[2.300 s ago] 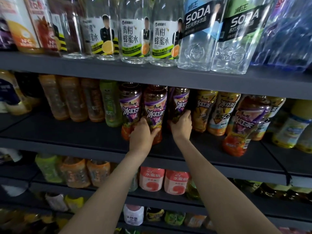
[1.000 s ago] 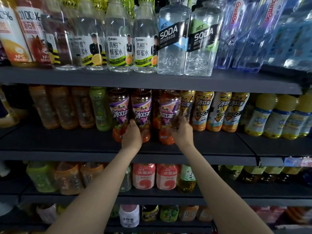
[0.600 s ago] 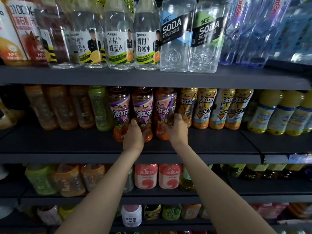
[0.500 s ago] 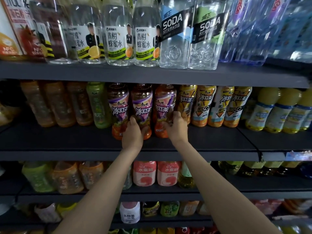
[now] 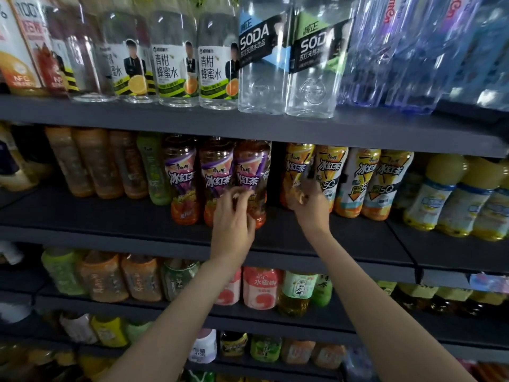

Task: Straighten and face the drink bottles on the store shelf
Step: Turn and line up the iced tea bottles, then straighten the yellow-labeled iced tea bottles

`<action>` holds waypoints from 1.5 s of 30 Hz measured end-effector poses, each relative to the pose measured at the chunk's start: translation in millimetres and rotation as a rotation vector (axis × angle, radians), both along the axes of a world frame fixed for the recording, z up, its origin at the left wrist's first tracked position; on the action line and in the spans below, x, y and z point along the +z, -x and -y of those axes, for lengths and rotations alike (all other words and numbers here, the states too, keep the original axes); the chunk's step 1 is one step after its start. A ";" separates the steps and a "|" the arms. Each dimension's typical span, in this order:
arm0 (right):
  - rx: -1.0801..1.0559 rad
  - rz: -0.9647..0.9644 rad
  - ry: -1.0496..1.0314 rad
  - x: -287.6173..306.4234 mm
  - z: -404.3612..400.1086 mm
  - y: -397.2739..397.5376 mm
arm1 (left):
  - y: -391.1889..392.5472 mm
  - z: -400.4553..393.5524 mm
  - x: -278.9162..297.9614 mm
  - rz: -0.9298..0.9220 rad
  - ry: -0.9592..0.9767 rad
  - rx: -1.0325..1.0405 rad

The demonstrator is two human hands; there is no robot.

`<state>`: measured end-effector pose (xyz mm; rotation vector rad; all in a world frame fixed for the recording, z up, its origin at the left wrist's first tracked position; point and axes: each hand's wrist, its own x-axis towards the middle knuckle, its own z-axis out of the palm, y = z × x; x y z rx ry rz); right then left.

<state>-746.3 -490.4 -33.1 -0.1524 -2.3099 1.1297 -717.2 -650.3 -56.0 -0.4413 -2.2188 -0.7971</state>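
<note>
Three purple-labelled iced tea bottles (image 5: 181,180) stand side by side on the middle shelf (image 5: 104,216), labels facing out. My left hand (image 5: 234,219) is in front of the second and third of them (image 5: 253,172), fingers loosely curled and blurred, fingertips at the third bottle's label. To the right, past a dark gap, stands a row of yellow-labelled iced tea bottles (image 5: 355,177). My right hand (image 5: 309,208) grips the lower part of the leftmost yellow bottle (image 5: 296,166), which leans slightly.
The shelf above (image 5: 275,128) carries clear honey-water bottles (image 5: 173,64), two SODA bottles (image 5: 261,64) and blue water bottles. Amber and green bottles (image 5: 154,169) stand to the left, yellow-capped drinks (image 5: 440,191) to the right. Lower shelves hold pink and green bottles (image 5: 259,288).
My right hand left the third purple bottle and moved right onto the leftmost yellow bottle. My left hand shifted right from the second purple bottle toward the third.
</note>
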 end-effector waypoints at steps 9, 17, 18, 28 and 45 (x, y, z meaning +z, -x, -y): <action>0.026 0.181 0.084 5.3 -7.5 51.5 | 7.0 -34.7 -17.7 0.395 0.132 0.169; -0.025 0.080 -0.034 -11.1 -2.3 42.9 | -0.8 -29.6 -16.5 0.388 0.085 0.109; 0.008 0.066 -0.039 -12.5 -5.1 35.5 | -4.5 -31.2 -17.9 0.332 0.054 0.124; 0.301 0.145 0.041 26.1 -51.6 -34.6 | -21.5 -59.7 -12.7 0.479 -0.193 -0.149; 0.463 0.340 0.693 18.0 -14.6 -97.6 | -64.3 -26.0 26.5 0.874 -0.532 -0.288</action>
